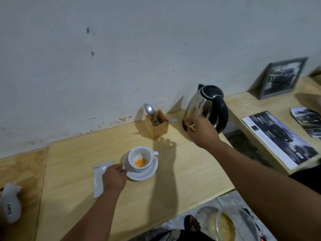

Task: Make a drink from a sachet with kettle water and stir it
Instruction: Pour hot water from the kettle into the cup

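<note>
Your left hand (113,176) pinches the saucer (141,174) under the cup (140,158) of orange powder, while your right hand (202,131), fingers loosely open, nears the steel kettle (205,105) by the wall, likely heavy and hot, so take its black handle (221,113).

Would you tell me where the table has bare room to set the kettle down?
Bare wood lies right of the saucer, toward the table's front edge. It is crowded behind, between the wooden holder and kettle, and left, by the sachet.
</note>
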